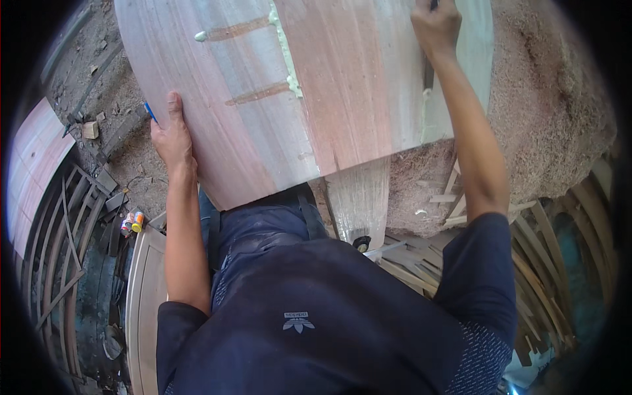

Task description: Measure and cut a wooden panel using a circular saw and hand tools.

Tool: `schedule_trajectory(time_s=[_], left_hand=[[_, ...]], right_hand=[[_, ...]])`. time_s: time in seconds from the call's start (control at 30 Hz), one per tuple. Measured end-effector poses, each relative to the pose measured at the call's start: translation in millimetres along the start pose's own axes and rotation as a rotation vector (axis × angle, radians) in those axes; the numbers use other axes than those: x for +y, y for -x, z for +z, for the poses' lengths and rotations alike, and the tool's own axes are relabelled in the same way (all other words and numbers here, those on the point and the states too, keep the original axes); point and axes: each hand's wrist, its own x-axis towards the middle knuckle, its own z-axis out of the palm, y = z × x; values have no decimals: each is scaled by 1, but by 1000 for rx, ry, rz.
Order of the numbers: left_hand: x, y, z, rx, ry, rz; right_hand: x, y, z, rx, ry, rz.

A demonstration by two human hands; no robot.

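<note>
A wide panel of joined wooden boards in pinkish and pale tones lies across the front of me. My left hand grips its left edge, thumb flat on top and the other fingers out of sight beneath. A blue pencil-like stick pokes out beside that hand. Near the far right of the panel my right hand is closed round a dark tool with a narrow blade; its exact kind is unclear. Pale green filler runs along one joint, and more filler shows below the blade.
Sawdust is heaped on the right. Curved wooden strips lie at lower right, others at lower left. Another wooden panel stands far left. Small yellow-and-orange containers sit near a pale wooden frame. A plank extends under the panel.
</note>
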Motion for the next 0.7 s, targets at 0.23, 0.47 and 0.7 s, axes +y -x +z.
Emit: schedule_trajectory(time_s=[0.23, 0.47, 0.7], left_hand=[[-3, 5, 1, -3, 11, 29], [-4, -2, -3, -39, -29, 28], [0, -2, -2, -139, -53, -33]], right_hand=[[12, 18, -4, 5, -52, 45], [26, -7, -27, 155, -39, -60], [6, 72, -159, 357, -611, 446]])
